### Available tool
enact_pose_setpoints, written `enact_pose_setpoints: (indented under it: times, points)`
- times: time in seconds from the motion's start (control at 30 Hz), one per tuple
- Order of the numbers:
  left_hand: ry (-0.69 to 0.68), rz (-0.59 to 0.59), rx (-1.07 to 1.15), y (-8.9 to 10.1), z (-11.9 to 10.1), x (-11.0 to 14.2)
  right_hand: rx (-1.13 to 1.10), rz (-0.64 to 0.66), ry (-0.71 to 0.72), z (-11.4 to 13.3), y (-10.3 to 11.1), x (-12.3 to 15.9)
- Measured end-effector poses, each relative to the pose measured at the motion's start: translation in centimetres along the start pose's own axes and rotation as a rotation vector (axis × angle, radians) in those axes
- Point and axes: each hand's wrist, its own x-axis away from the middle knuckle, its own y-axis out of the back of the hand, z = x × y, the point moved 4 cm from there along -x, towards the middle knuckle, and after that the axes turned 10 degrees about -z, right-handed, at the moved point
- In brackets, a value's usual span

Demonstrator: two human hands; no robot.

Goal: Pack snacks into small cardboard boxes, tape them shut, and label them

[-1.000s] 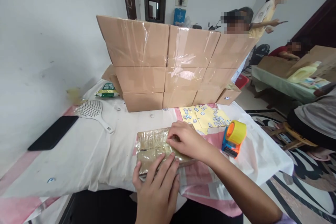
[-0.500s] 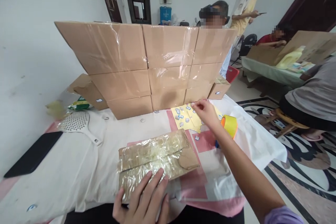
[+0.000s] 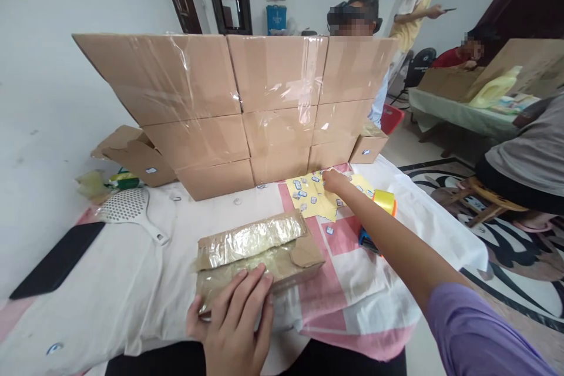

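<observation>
A small cardboard box wrapped in shiny clear tape lies on the cloth in front of me. My left hand rests on its near edge, fingers stretched out over the top flap and thumb at the left corner. Farther off, my right hand is over a yellow sheet dotted with small blue-and-white stickers. Its fingers are drawn together, and whatever is between them is hidden. One loose sticker is on the pink check nearby. Partly behind my right forearm stands a tape dispenser with a yellow roll.
A wall of taped cardboard boxes crosses the table's far side. On the left are a white perforated skimmer, a black tablet-like slab and an open carton. A small box stands at far right. Several people are beyond.
My right hand has dropped slightly onto the yellow sheet, its fingers now closer to the surface. The box has shifted a little left and tilted under my left hand.
</observation>
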Motion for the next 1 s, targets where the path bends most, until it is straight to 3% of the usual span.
enact_pose_setpoints:
  times: [0.2, 0.43, 0.63, 0.77, 0.83, 0.93, 1.0]
  points:
    - [-0.076, 0.007, -0.007, -0.1, 0.3, 0.3, 0.033, 0.017, 0.042, 0.0, 0.0, 0.1]
    - [-0.019, -0.01, 0.03, 0.0, 0.3, 0.2, -0.344, -0.111, 0.256, 0.2, 2.9, 2.5]
    - [-0.089, 0.018, 0.081, 0.3, 4.0, -0.2, -0.732, -0.218, 0.283, 0.8, 3.7, 8.3]
    - [-0.186, 0.064, 0.135, 0.6, 7.5, 0.0, -1.233, -0.273, 0.201, 0.9, 2.5, 14.6]
    - [-0.119, 0.067, 0.13, 0.7, 9.2, 0.3, -1.429, -0.228, 0.15, 0.8, 1.6, 17.5]
    - [0.085, -0.031, 0.097, 1.0, 11.1, 0.9, -1.462, 0.015, 0.219, 1.4, 0.2, 20.4]
    - [0.149, -0.132, 0.095, 1.1, 11.6, 1.2, -1.472, 0.162, 0.263, 1.9, -0.5, 21.2]
